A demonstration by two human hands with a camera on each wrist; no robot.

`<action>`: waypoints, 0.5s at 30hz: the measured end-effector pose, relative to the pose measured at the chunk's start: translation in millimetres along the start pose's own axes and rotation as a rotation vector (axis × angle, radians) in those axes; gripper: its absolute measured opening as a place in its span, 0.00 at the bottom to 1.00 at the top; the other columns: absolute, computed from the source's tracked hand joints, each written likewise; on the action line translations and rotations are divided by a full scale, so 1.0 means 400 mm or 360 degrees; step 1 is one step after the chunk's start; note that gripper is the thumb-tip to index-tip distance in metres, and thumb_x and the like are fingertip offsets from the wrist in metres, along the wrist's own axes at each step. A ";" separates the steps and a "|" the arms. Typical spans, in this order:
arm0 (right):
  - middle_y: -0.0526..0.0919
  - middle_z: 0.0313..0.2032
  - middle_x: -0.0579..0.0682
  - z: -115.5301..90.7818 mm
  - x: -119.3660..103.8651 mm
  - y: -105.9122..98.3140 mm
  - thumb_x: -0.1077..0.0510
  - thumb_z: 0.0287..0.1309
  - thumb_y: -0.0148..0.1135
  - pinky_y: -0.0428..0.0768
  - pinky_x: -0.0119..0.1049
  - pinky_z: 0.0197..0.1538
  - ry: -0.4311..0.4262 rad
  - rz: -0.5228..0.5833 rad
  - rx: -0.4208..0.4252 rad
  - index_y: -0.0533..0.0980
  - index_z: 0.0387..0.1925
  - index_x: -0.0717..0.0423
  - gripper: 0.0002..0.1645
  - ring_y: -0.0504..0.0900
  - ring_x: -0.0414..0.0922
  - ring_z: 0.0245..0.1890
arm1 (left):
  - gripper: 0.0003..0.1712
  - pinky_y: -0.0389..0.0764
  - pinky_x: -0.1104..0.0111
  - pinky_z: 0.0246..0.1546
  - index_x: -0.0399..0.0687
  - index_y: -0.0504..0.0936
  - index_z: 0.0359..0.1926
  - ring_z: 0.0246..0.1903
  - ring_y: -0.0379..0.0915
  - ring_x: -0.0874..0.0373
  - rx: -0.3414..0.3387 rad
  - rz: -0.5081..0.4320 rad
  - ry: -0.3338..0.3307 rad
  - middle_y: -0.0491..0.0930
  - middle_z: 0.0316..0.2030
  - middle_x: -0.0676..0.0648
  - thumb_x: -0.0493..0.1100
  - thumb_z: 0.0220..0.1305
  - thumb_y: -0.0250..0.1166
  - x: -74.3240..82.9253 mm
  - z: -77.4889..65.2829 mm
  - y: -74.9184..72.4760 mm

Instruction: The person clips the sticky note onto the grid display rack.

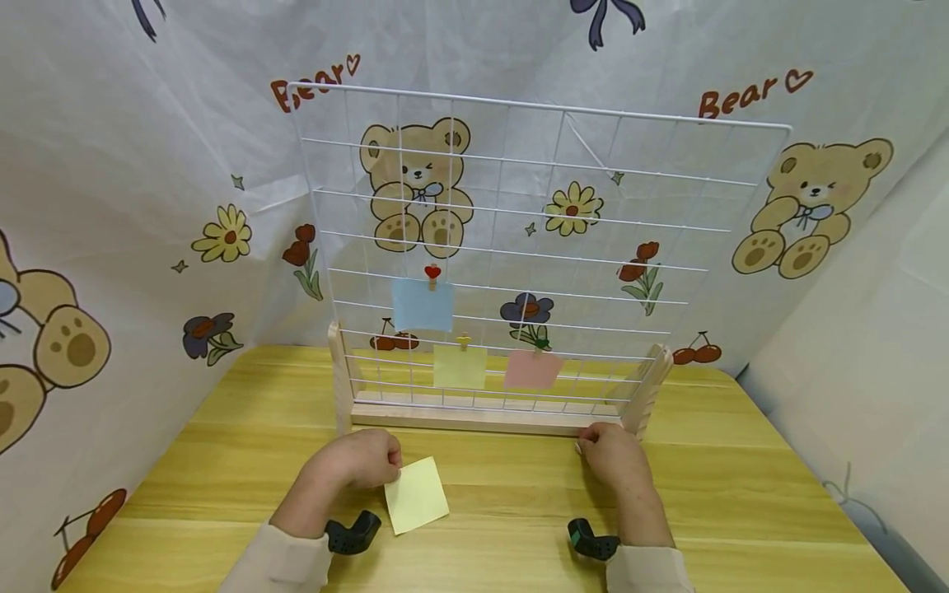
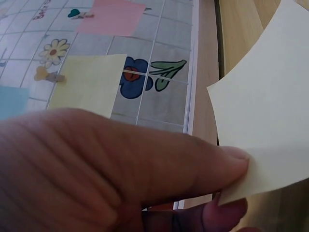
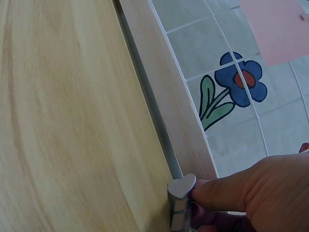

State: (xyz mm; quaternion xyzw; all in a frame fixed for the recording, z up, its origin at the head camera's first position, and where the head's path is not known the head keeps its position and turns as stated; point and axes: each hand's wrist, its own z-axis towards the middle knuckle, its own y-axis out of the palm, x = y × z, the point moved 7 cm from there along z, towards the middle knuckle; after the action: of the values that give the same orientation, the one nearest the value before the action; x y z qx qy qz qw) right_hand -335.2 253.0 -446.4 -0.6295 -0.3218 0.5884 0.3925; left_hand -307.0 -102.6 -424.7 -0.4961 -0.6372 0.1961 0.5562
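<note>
My left hand [image 1: 363, 458] pinches a corner of a pale yellow square paper note [image 1: 417, 496] between thumb and fingers, just over the table. In the left wrist view the note [image 2: 270, 106] curves away from the thumb. My right hand [image 1: 615, 455], by the right end of the stand's wooden base [image 1: 474, 418], pinches a small wooden clothespin [image 3: 182, 187] topped with a pale heart. Behind both hands leans a white wire grid [image 1: 563, 108]. Clipped on it are a blue note [image 1: 423, 306], a yellow note [image 1: 459, 368] and a pink note [image 1: 532, 370].
A red-heart clothespin [image 1: 432, 273], a yellow one [image 1: 463, 341] and a green one [image 1: 542, 341] hold the hung notes. Wooden side supports [image 1: 341, 379] flank the grid on the wood-grain table [image 1: 741, 494]. A bear-print cloth [image 1: 222, 148] hangs behind.
</note>
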 end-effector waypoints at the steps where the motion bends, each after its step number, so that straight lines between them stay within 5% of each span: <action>1: 0.87 0.34 0.54 0.000 0.000 0.001 0.59 0.66 0.62 0.76 0.43 0.35 0.0003 -0.0001 -0.0010 0.84 0.36 0.58 0.07 0.78 0.49 0.30 | 0.09 0.62 0.69 0.24 0.48 0.79 0.26 0.22 0.64 0.58 0.0002 0.0004 0.0003 0.73 0.22 0.51 0.34 0.63 0.65 0.000 0.001 0.000; 7: 0.86 0.33 0.53 0.002 -0.003 0.002 0.56 0.70 0.59 0.73 0.39 0.33 -0.0001 -0.0004 -0.0049 0.85 0.39 0.60 0.13 0.77 0.48 0.30 | 0.09 0.63 0.69 0.24 0.47 0.79 0.27 0.22 0.64 0.58 -0.0002 0.0011 0.0014 0.73 0.23 0.50 0.34 0.64 0.65 0.000 0.005 0.002; 15: 0.85 0.33 0.51 -0.007 0.003 0.006 0.51 0.56 0.74 0.77 0.44 0.39 0.0070 0.0066 -0.0111 0.84 0.35 0.58 0.15 0.77 0.49 0.33 | 0.08 0.64 0.69 0.24 0.47 0.79 0.28 0.23 0.65 0.58 0.0012 0.0020 0.0016 0.73 0.23 0.50 0.35 0.65 0.66 -0.001 0.008 0.004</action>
State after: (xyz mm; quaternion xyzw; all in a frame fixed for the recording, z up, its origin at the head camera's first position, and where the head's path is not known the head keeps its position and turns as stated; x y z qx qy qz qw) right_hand -332.5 252.6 -449.3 -0.6621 -0.3203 0.5708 0.3650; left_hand -309.4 -101.2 -427.1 -0.4990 -0.6304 0.1997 0.5601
